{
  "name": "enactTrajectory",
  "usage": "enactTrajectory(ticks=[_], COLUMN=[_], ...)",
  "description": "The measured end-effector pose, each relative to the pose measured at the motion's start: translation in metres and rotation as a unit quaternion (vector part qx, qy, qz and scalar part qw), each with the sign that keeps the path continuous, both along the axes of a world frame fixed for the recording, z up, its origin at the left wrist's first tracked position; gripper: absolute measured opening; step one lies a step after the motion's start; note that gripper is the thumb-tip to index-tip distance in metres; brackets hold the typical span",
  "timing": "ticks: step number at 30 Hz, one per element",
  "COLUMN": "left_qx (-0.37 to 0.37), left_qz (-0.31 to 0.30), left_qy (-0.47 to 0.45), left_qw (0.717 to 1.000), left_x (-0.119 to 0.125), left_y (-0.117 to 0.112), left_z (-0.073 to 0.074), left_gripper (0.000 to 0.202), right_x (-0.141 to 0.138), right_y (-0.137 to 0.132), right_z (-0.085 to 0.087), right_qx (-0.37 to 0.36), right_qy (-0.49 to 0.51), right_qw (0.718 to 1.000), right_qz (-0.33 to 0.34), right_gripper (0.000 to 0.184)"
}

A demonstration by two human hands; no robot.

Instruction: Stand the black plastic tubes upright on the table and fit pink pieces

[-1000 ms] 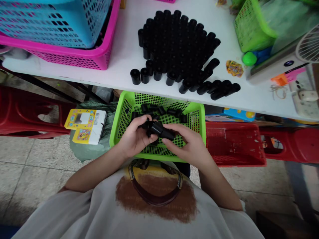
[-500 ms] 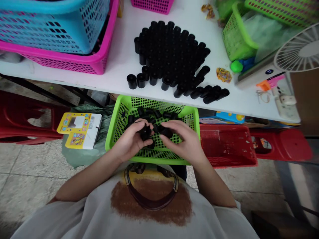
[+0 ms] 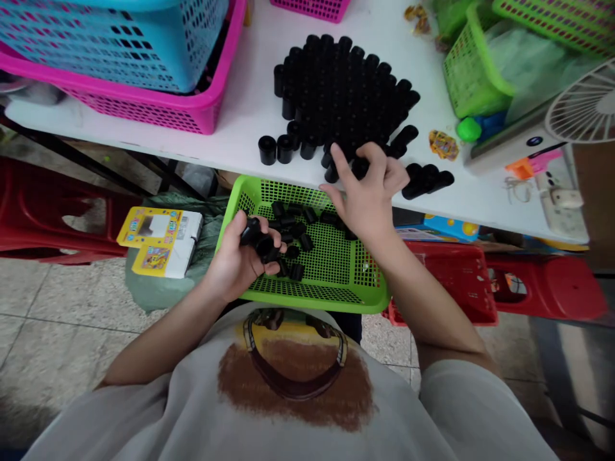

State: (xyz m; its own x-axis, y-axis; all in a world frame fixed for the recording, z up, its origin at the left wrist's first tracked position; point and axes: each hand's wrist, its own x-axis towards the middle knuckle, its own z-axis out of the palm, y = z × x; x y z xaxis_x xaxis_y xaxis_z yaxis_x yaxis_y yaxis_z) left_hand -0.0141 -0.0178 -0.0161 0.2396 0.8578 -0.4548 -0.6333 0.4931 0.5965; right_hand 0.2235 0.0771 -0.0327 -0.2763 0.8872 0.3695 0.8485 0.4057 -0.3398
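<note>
Several small black hollow cylinders point(image 3: 263, 245) rest in my left hand point(image 3: 243, 259), its fingers curled round them over the green basket point(image 3: 312, 299). My right hand point(image 3: 368, 186) is stretched over the table's front edge, fingers apart, among black cylinders point(image 3: 331, 171) at the front of a large standing group point(image 3: 343, 89). I see nothing held in it, though its underside is hidden. More loose black cylinders point(image 3: 296, 272) lie on their sides in the basket, mostly in its left half and along the back.
A blue basket point(image 3: 144, 54) sits inside a pink one point(image 3: 144, 121) at the table's left. At right are a green basket point(image 3: 473, 77), a white fan point(image 3: 593, 102) and a crumpled yellow wrapper point(image 3: 442, 146). Below stand a yellow-white carton point(image 3: 161, 240) and a red crate point(image 3: 446, 282).
My right hand has gone from the green basket up to the table's front edge, its fingers now spread. My left hand has shifted slightly left with its cylinders. The view has moved a little.
</note>
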Motion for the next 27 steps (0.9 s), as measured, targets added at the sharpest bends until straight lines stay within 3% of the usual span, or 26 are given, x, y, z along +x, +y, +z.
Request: enactTrajectory(ticks=[2,4,7,11,15,19,22,25,27], left_qx=[0.002,-0.005,0.007,0.059,0.102,0.095,0.072,0.084,0.110], left_qz=[0.002,-0.001,-0.022,-0.043,-0.065,-0.061,-0.050,-0.057,-0.081], left_qy=[-0.009,-0.026,-0.038,-0.031,-0.010,0.012,0.025,0.061,0.095], left_qw=[1.000,1.000,0.999,0.997,0.993,0.994,0.996,0.993,0.986], left_x=[-0.002,-0.003,0.000,0.006,0.009,0.007,0.004,0.004,0.007], left_y=[-0.002,-0.005,-0.008,-0.011,-0.011,-0.009,-0.007,-0.007,-0.009], left_z=[-0.001,-0.002,-0.004,-0.008,-0.013,-0.014,-0.015,-0.019,-0.024], left_gripper=[0.053,0.058,0.063,0.066,0.072,0.068,0.060,0.059,0.064], right_x=[-0.010,-0.019,-0.028,-0.027,-0.026,-0.019,-0.008,-0.004,-0.007], right_y=[-0.017,-0.033,-0.050,-0.056,-0.057,-0.057,-0.062,-0.078,-0.091], right_z=[-0.005,-0.017,-0.039,-0.053,-0.051,-0.043,-0.028,-0.009,0.002], right_qx=[-0.082,-0.209,-0.337,-0.363,-0.390,-0.403,-0.404,-0.372,-0.318], right_qy=[-0.004,-0.038,-0.075,-0.068,-0.055,-0.038,0.101,0.354,0.452], right_qw=[0.995,0.974,0.935,0.924,0.911,0.907,0.905,0.852,0.825], right_qz=[0.050,0.080,0.076,0.097,0.120,0.114,0.089,0.100,0.116], right_gripper=[0.035,0.029,0.039,0.047,0.045,0.033,0.032,0.037,0.038])
